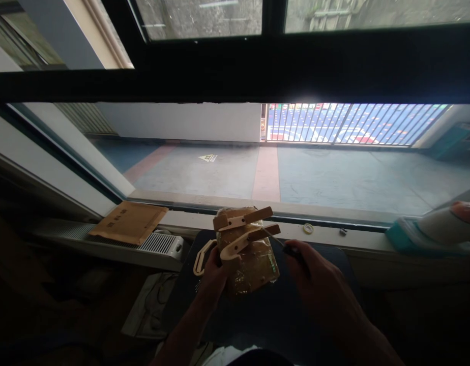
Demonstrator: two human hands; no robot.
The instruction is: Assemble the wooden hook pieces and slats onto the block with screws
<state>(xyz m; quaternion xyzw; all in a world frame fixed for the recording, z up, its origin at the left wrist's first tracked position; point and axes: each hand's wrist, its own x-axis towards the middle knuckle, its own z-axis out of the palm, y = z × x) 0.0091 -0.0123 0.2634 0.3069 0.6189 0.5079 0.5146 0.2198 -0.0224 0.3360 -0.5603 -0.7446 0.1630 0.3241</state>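
Note:
My left hand [215,272] is closed around the near end of a curved wooden piece [237,246] with a dark hole in it. A second wooden piece [235,222] lies just beyond, also with dark holes. Behind both is a brown package [256,274] in shiny clear wrapping. My right hand [313,272] grips the dark handle of a screwdriver [292,250]. Its thin shaft reaches left to the tip of the nearer wooden piece; whether it touches is hard to tell. A pale wooden loop [201,259] sits left of my left hand.
Under my hands is a dark table [258,320]. A brown envelope [130,222] rests on a white radiator [170,243] at left. A tape roll [308,229] and a small grey object [343,232] lie on the windowsill [362,238]. A teal container [406,236] stands at right.

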